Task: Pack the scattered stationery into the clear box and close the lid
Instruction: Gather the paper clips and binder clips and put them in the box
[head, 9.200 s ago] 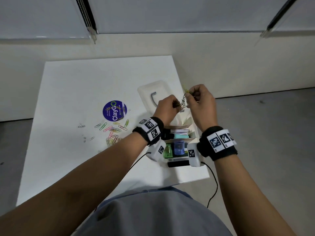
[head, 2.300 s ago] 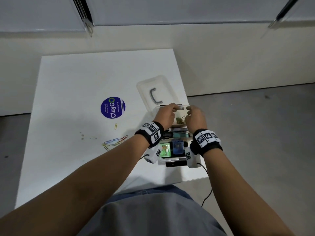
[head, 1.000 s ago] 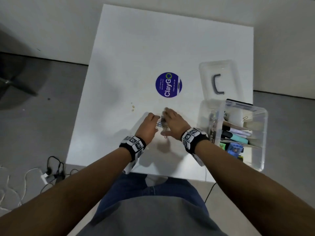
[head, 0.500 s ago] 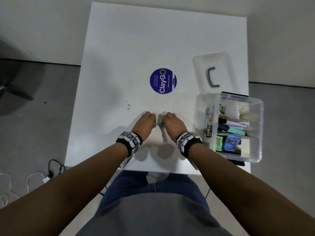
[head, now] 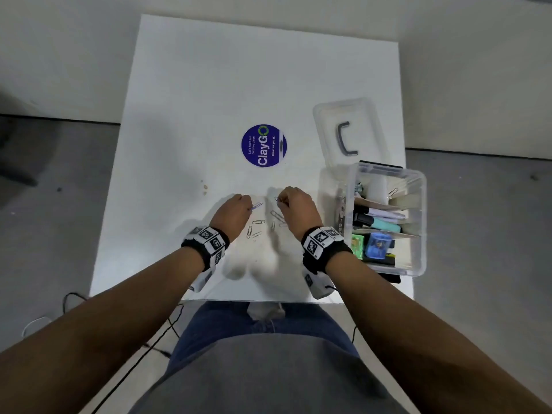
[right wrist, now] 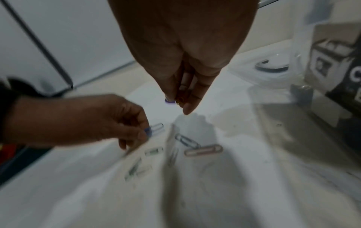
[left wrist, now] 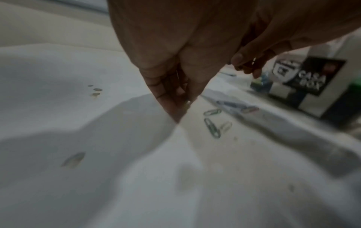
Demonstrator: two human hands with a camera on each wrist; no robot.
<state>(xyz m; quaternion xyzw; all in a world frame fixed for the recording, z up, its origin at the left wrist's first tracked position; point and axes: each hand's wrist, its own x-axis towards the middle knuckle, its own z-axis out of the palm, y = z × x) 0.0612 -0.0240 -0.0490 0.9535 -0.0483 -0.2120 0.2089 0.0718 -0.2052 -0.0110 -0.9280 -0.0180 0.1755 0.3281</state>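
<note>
Both hands work just left of the clear box (head: pixel 418 222) on the white bench (head: pixel 209 85): the left hand (head: pixel 234 212) pinches a blue paper clip (head: pixel 256 206), and the right hand (head: pixel 297 209) pinches another clip (head: pixel 277 199). The loose clips (head: pixel 257 227) nearest the box are thin bent wire lying flat on a smooth top, so sliding a fingertip under one end, or sweeping them together, should lift them better than pinching from above. The lid (head: pixel 349 132), clear plastic with a dark handle, lies behind the box.

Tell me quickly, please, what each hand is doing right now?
Left hand: pinching a blue paper clip.
Right hand: pinching a purple paper clip.
</note>
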